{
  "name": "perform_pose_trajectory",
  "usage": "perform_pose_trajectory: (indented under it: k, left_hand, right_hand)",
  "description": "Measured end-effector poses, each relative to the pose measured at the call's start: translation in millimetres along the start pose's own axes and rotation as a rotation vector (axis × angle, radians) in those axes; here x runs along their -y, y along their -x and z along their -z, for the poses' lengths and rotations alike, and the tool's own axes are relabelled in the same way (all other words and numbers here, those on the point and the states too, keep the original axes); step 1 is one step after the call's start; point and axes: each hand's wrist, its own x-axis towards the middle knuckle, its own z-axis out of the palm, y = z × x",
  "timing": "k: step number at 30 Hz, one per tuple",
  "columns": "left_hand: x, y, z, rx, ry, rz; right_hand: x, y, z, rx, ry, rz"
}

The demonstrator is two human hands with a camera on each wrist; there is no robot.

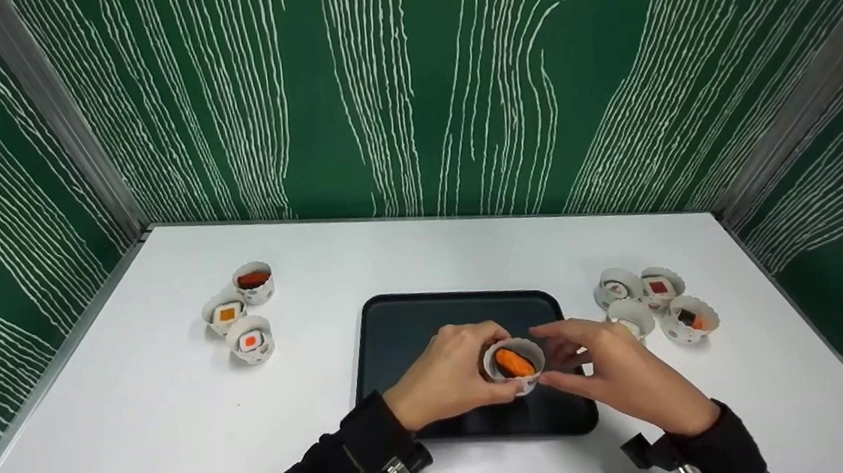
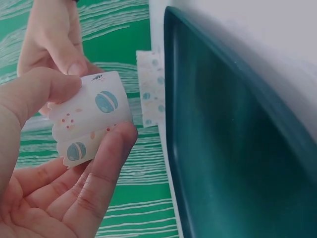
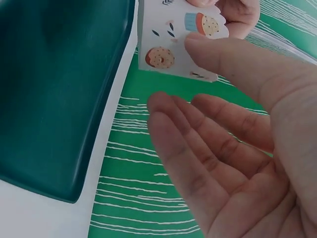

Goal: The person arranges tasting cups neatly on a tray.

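Note:
A white printed paper baking cup [image 1: 526, 385] holds an orange-topped piece of sushi [image 1: 514, 362], above the dark tray [image 1: 399, 328]. My left hand [image 1: 451, 373] grips this cup, thumb on one side and fingers on the other. In the left wrist view the cup [image 2: 101, 106] shows macaron prints between the left thumb and fingers. To its right is my right hand [image 1: 612, 368], fingers spread apart from the cup. The right wrist view has the right thumb [image 3: 208, 52] at the cup's wall, touching or just in front of it; I cannot tell which.
At the table's left stand three paper cups [image 1: 254, 355] with sushi pieces inside. Several more cups [image 1: 693, 335] with sushi cluster on the right, beyond the right hand. A green wall [image 1: 322, 124] with white lines borders the white table [image 1: 302, 253].

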Motion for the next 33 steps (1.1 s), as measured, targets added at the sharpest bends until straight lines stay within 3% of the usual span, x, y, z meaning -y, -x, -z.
perform_pose_trajectory:
  k: [5,12,23,33]
  left_hand:
    - [4.1,2.1,-0.3,0.008,0.057,0.0]
    - [7.8,3.4,0.9,0.063,0.236,0.074]
    - [7.3,5.4,3.1,0.019,0.258,0.066]
    - [6.6,5.6,2.5,0.019,0.31,0.045]
  right_hand:
    - [0.9,-2.2,-2.3,0.031,-0.023,0.021]
    - [-0.1,-2.3,-2.7,0.038,-0.019,0.024]
    - [-3.9,-4.7,-8.0,0.015,-0.047,0.062]
    - [-5.1,-4.3,-12.8,0.0,0.016,0.102]
